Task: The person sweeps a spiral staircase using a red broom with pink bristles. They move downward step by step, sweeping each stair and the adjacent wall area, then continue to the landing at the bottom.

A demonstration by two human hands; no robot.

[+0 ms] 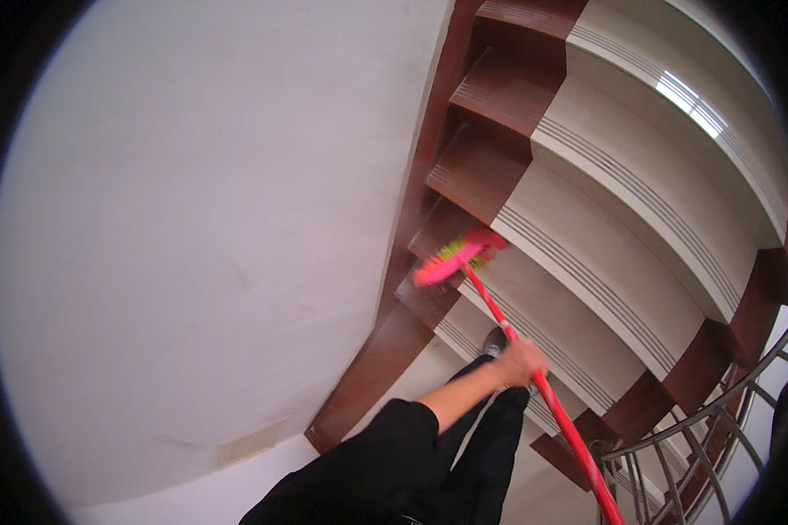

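My left hand (523,363) is closed around the red handle of a broom (492,308), partway along its length. The broom head, pink with red, orange and yellow-green bristles, is blurred and lies over a dark red-brown and beige step at the wall side of the staircase. From my hand the handle runs on down to the bottom right edge of the picture. My right hand is out of view.
Beige stair treads (591,262) with red-brown ends and grooved edges curve upward. A pale wall (203,230) stands at the left. A metal railing (696,420) curves along the lower right. My feet and dark trousers (499,433) are on the lower steps.
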